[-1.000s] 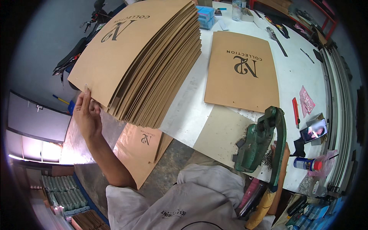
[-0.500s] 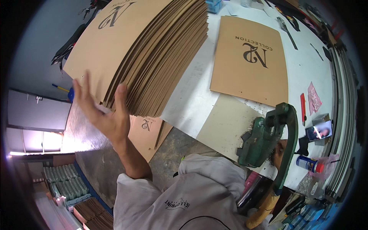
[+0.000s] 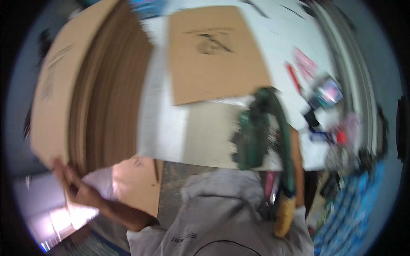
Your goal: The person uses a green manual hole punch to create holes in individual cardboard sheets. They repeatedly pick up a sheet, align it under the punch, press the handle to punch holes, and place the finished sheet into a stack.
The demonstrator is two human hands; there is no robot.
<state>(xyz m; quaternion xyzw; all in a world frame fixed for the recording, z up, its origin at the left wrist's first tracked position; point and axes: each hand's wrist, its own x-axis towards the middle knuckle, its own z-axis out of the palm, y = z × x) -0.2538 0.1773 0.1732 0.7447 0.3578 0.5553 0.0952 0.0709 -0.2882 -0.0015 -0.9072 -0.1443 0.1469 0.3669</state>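
My left hand (image 3: pixel 83 192) reaches to the near corner of a tall stack of brown cardboard sheets (image 3: pixel 111 102). Its fingers look stretched out and apart, though blurred; whether they touch the corner I cannot make out. A green hand-lever press (image 3: pixel 252 141) with a yellow-wrapped handle (image 3: pixel 285 216) stands at the table's near edge. Behind its lever, my right hand (image 3: pixel 294 138) is mostly hidden and its fingers do not show. One printed cardboard sheet (image 3: pixel 218 74) lies flat on the white table, beyond a grey-beige board (image 3: pixel 205 128) beside the press.
On the right of the table (image 3: pixel 284 34) lie a red cutter (image 3: pixel 294 77), pink plastic (image 3: pixel 305 64), a phone with a lit screen (image 3: pixel 329 91) and a blue can with a red cap (image 3: pixel 322 137). More printed cardboard (image 3: pixel 134 183) sits below the table's near edge.
The view has swung right and blurred, shifting the stack and table leftward. My left hand, raised with spread fingers before, has come down to the stack's near corner. My right arm stays behind the press.
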